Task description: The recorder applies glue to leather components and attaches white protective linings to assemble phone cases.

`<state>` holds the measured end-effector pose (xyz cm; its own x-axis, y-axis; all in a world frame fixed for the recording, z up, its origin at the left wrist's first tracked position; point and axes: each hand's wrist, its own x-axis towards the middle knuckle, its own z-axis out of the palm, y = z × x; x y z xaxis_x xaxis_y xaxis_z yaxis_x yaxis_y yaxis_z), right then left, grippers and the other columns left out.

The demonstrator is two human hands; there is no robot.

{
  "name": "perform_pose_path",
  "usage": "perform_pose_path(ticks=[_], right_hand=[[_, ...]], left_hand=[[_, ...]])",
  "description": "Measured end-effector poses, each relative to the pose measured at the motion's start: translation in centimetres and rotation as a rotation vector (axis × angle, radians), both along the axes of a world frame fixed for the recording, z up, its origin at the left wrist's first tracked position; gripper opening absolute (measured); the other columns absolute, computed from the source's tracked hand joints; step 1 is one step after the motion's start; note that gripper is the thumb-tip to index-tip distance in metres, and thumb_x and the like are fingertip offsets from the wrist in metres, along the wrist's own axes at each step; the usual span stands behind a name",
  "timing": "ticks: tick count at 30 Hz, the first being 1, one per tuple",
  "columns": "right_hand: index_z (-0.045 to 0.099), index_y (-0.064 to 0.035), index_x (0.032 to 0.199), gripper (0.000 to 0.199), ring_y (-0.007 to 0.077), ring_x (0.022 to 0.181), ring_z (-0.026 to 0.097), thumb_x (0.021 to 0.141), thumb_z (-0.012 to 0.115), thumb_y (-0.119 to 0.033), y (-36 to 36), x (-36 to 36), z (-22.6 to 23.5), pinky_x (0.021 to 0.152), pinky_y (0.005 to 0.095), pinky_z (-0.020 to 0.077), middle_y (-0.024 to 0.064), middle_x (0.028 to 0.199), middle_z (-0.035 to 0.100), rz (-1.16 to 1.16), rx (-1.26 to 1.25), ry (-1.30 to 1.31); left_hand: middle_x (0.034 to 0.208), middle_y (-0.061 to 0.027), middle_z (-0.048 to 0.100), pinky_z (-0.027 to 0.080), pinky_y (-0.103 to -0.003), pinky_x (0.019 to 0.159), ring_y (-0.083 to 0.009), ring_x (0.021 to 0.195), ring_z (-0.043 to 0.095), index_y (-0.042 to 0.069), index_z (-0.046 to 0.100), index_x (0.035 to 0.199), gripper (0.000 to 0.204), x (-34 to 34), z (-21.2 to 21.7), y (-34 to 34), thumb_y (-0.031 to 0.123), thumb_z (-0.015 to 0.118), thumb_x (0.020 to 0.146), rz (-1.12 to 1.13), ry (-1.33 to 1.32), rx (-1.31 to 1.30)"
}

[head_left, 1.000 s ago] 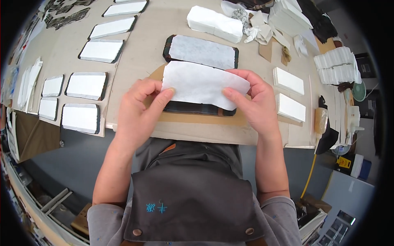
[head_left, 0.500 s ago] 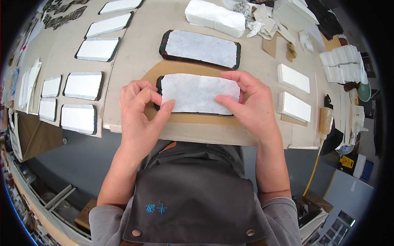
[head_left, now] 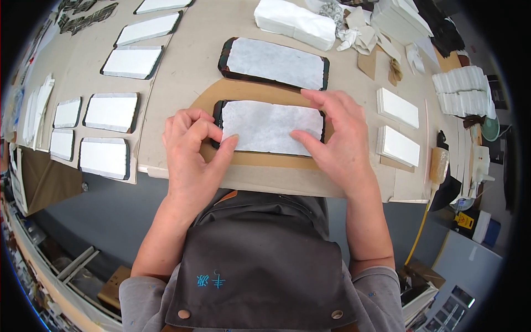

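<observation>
In front of me a thin white fabric-like sheet (head_left: 268,126) lies over a dark-edged rectangular panel (head_left: 218,113). The panel rests on a tan board (head_left: 265,160). At the sheet's left end, my left hand (head_left: 191,141) pinches its edge between thumb and bent forefinger. My right hand (head_left: 344,138) is spread at the other end, its thumb lying on the sheet and its fingers raised apart beyond the far right corner. Just behind lies a second, larger dark-edged panel (head_left: 276,63) with a similar white sheet on top.
On the left of the table (head_left: 182,61), several white-faced dark-edged panels (head_left: 112,112) lie in rows. Two stacks of white rectangles (head_left: 398,146) sit to the right, near a glue bottle (head_left: 440,164). A white folded bundle (head_left: 295,25) and scraps (head_left: 362,33) lie at the back.
My right hand's fingers have opened and lifted off the sheet's right end, which now lies flatter with the dark edge showing. My left hand keeps its pinch.
</observation>
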<state>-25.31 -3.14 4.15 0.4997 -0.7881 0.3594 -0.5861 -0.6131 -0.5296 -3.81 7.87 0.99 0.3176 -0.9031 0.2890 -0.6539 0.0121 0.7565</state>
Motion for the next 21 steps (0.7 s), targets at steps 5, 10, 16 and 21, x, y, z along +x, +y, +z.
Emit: perform_pose_path(ticks=[5, 10, 16, 21], right_hand=[[0.075, -0.0123, 0.101, 0.032, 0.0261, 0.089, 0.062, 0.07, 0.082, -0.009, -0.2, 0.2, 0.8, 0.092, 0.0386, 0.0425, 0.0029, 0.095, 0.07, -0.027, -0.183, -0.155], [0.077, -0.0118, 0.083, 0.014, 0.021, 0.096, 0.06, 0.072, 0.081, -0.005, 1.6, 1.5, 1.5, 0.09, 0.0382, 0.0415, -0.0014, 0.092, 0.072, 0.342, -0.059, 0.001], [0.075, -0.0104, 0.081, 0.009, 0.0212, 0.092, 0.061, 0.074, 0.079, -0.006, 0.9, 2.4, 0.8, 0.093, 0.0422, 0.0401, -0.0024, 0.09, 0.07, 0.282, -0.145, 0.109], [0.076, -0.0097, 0.085, 0.012, 0.0222, 0.095, 0.06, 0.074, 0.079, -0.007, 0.9, 2.7, 0.8, 0.096, 0.0428, 0.0394, -0.002, 0.093, 0.07, 0.289, -0.099, 0.148]], left_hand=[[0.105, -0.0079, 0.056, 0.035, -0.04, 0.091, -0.0273, 0.101, 0.048, 0.01, 0.061, 0.08, 0.021, 0.1, -0.1, 0.2, 0.006, 0.081, 0.075, 0.01, -0.017, -0.005], [0.106, -0.0079, 0.056, 0.035, -0.04, 0.089, -0.0274, 0.101, 0.048, 0.011, 0.06, 0.08, 0.022, 0.0, -0.4, -0.1, 0.005, 0.081, 0.075, -0.012, -0.033, -0.033], [0.106, -0.0075, 0.056, 0.034, -0.04, 0.089, -0.0275, 0.101, 0.048, 0.011, 0.06, 0.083, 0.023, 0.3, 0.0, 0.2, 0.005, 0.081, 0.075, 0.003, -0.088, -0.01], [0.108, -0.0084, 0.058, 0.035, -0.039, 0.09, -0.0279, 0.103, 0.05, 0.011, 0.061, 0.096, 0.027, 0.6, 0.6, 0.3, 0.003, 0.078, 0.076, 0.021, -0.069, -0.016]])
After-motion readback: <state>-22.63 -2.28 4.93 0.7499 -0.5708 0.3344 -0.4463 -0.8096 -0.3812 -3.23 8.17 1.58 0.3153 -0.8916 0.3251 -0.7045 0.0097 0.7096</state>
